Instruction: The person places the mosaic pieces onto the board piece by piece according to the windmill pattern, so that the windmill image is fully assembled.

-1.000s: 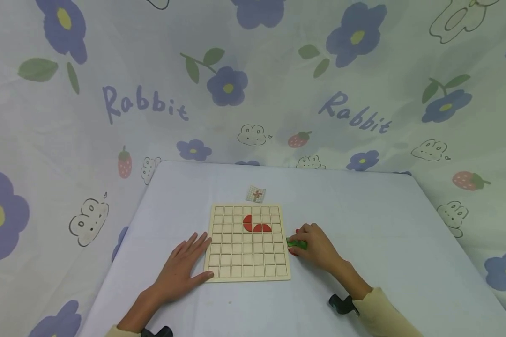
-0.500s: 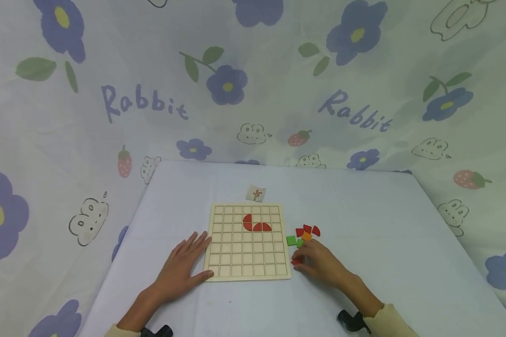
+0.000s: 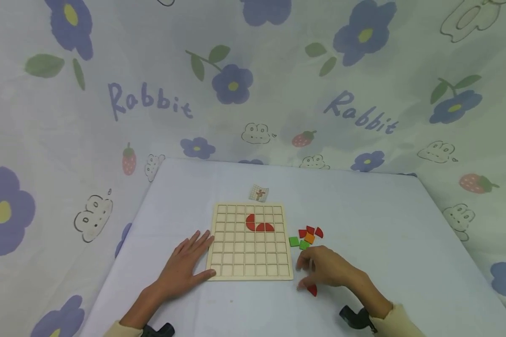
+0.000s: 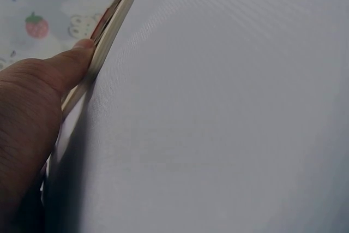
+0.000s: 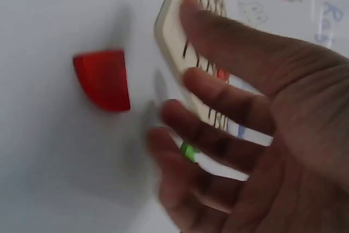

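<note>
A wooden grid board (image 3: pixel 227 257) lies on the table, with several red pieces (image 3: pixel 250 223) set in its upper cells. My left hand (image 3: pixel 181 274) rests at the board's left edge, fingers straight and thumb on its lower left corner; the left wrist view shows the thumb (image 4: pixel 76 61) against the rim. Right of the board, my right hand (image 3: pixel 331 267) is over the table, fingers loosely bent and holding nothing. A red quarter-circle piece (image 5: pixel 106 83) lies apart from the fingers in the right wrist view, partly hidden by the thumb in the head view.
Beyond the right hand is a small group of loose pieces: green squares (image 3: pixel 293 241), an orange square (image 3: pixel 309 238) and red quarter-circles (image 3: pixel 319 232). A small pattern card (image 3: pixel 259 193) lies behind the board. A printed cloth (image 3: pixel 278 93) hangs behind the table.
My right hand has let go of the pieces by the board and drawn back toward the near side. The loose pile is uncovered, and a red piece lies nearer the front. The left hand stays put.
</note>
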Available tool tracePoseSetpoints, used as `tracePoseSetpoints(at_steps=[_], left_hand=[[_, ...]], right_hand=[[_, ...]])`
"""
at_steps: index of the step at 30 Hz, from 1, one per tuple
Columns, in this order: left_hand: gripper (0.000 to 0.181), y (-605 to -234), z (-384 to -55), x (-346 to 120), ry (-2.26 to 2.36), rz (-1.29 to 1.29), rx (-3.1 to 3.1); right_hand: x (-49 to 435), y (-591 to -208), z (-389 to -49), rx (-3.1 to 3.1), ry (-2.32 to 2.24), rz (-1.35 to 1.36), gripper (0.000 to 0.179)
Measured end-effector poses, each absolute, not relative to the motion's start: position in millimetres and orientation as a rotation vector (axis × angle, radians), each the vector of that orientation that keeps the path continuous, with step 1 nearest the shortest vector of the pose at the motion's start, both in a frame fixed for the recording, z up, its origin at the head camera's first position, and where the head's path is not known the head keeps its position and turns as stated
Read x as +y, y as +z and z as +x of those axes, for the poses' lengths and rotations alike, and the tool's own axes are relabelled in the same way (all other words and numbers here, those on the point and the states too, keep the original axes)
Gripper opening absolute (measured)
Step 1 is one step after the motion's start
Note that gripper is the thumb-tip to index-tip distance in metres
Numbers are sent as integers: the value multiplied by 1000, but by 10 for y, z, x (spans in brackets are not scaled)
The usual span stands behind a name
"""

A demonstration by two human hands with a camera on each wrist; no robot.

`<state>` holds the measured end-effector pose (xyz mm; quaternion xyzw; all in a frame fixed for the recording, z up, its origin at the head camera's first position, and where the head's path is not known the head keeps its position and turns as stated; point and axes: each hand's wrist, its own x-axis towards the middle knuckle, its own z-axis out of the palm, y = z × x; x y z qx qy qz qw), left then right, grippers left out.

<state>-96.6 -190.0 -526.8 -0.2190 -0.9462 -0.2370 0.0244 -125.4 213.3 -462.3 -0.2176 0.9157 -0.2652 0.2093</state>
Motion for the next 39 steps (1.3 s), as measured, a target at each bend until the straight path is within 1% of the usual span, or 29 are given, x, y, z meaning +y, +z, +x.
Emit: tracePoseSetpoints(at_steps=[4, 8, 14, 20, 24, 31, 35, 39], left_hand=[[89, -5283, -962, -1907, -702, -680, -2917], [89, -5299, -967, -1914, -693, -682, -2911], [89, -5303, -974, -1899, -704, -677, -2921], [88, -5291, -973, -1883, -720, -691, -2903], [88, -5295, -968, -1884, -722, -697, -2894], [87, -5310, -977, -1900, -689, -689, -2875], [87, -5318, -978, -1899, -676, -697, -2865], [88, -5319, -978, -1902, -681, -694, -2882]], right_hand=[[2150, -4634, -1132, 2423, -770, -600, 25], [2150, -4699, -1053, 2440, -855, -592, 22], [2153, -4704, -1011, 2422, -899, -618, 25], [2157, -4592, -1061, 2438, -813, -677, 29], [2149, -4513, -1145, 2508, -842, -681, 24], [2082, -4495, -1435, 2584, -1191, -731, 14], [1944, -4540, -1610, 2609, -1370, -577, 5], [1772, -4568, -1736, 2572, -1598, -365, 7]])
